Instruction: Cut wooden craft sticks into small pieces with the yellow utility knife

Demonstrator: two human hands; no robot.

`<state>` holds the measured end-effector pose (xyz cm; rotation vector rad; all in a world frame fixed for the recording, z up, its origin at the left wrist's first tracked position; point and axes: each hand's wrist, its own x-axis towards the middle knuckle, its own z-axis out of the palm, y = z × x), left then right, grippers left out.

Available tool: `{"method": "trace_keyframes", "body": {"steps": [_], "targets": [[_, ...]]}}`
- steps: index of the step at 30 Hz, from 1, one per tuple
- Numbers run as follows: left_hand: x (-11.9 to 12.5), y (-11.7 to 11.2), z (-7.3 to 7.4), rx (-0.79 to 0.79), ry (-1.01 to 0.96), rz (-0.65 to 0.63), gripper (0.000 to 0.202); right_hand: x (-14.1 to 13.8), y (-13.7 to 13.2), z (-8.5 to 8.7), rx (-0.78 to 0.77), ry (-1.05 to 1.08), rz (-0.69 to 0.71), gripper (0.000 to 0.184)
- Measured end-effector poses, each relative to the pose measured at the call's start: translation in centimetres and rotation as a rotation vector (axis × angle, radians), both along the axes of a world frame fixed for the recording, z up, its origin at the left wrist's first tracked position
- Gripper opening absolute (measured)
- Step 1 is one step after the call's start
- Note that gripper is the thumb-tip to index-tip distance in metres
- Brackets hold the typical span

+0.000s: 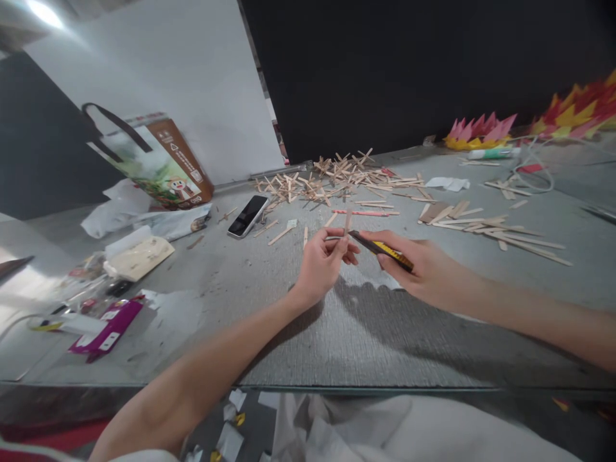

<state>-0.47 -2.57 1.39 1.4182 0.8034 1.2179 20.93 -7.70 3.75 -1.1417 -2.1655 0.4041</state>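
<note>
My left hand [323, 262] pinches a short wooden craft stick [347, 221] that points upward above the table. In my right hand [418, 266] is a yellow and black utility knife [387, 251], gripped along its handle. The knife's front end is close to the stick, just right of my left fingertips; whether the blade touches the wood I cannot tell. Beyond my hands lies a loose heap of craft sticks [332, 183]. A pinkish-red stick [360, 212] rests in front of that heap.
A smartphone [248, 217] and a printed carry bag [168, 167] are on the left, with a purple packet [106, 328] nearer. To the right lie more sticks [500, 231], a glue tube [495, 154] and folded-paper shapes [481, 133]. The table's front edge [375, 389] runs before my lap.
</note>
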Motion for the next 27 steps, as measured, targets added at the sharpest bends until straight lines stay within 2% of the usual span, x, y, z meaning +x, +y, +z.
{"method": "trace_keyframes", "body": {"steps": [4,9,13,17,23,27], "targets": [[-0.2,0.3,-0.1,0.031,0.023,0.001,0.029,0.3,0.5,0.2,-0.183,0.127,0.017,0.044],[-0.4,0.4,-0.4,0.078,0.086,0.006,0.028,0.3,0.8,-0.1,-0.482,0.324,0.05,0.051],[-0.4,0.4,-0.6,0.111,0.107,0.014,0.027,0.1,0.7,-0.3,-0.555,0.394,0.041,0.053],[-0.4,0.5,-0.7,0.1,0.093,-0.001,0.027,0.0,0.6,-0.5,-0.451,0.328,0.034,0.051],[-0.4,0.6,-0.4,0.066,0.082,-0.032,0.029,0.6,1.3,-0.9,-0.061,0.112,0.008,0.045],[-0.5,0.7,-0.2,0.025,0.062,-0.056,0.03,1.2,1.8,-1.1,0.032,-0.004,0.016,0.046]]}}
